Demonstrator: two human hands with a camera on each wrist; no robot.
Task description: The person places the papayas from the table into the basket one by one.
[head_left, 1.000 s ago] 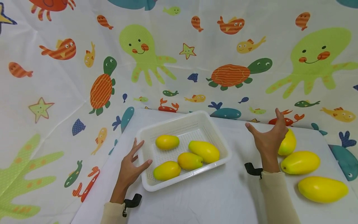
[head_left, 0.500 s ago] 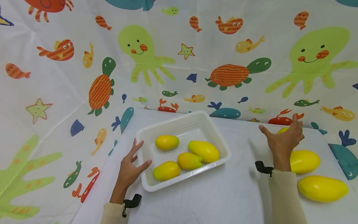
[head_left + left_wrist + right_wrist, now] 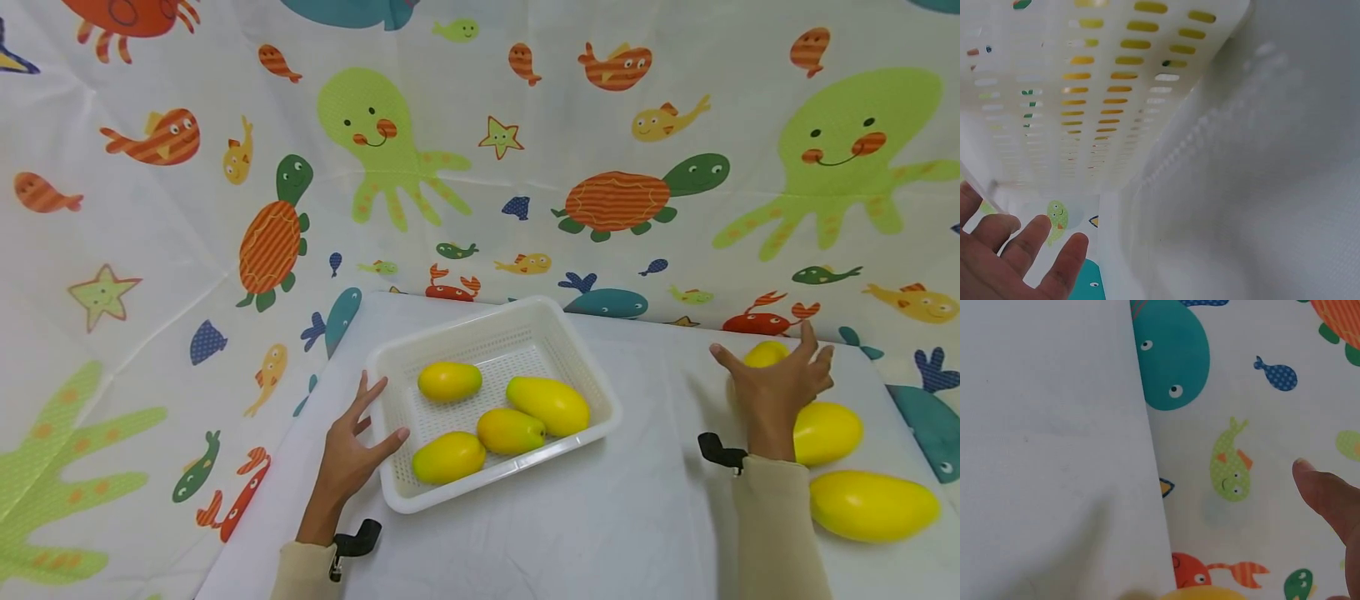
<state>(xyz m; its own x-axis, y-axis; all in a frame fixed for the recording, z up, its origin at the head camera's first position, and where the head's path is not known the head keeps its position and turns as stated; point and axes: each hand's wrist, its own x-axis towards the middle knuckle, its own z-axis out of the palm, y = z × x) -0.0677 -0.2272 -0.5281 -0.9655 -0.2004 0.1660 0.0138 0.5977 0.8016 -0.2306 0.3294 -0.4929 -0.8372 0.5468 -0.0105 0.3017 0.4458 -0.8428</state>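
Note:
A white plastic basket stands on the table with several yellow papaya-like fruits inside, some greenish at one end. My left hand rests at its left rim, thumb and fingers spread; the left wrist view shows its fingers beside the slotted wall. On the right, my right hand is over the far yellow fruit, thumb and fingers wide apart, partly covering it. Two more yellow fruits, a middle one and a near one, lie beside the right wrist and forearm.
A white cloth covers the table. Behind and to the left hangs a curtain printed with sea animals, meeting the table's back edge. Black camera mounts sit at both wrists, the right one projecting inward.
My right hand has moved right, over the far fruit, with thumb and fingers still spread. My left hand and the basket have stayed in place.

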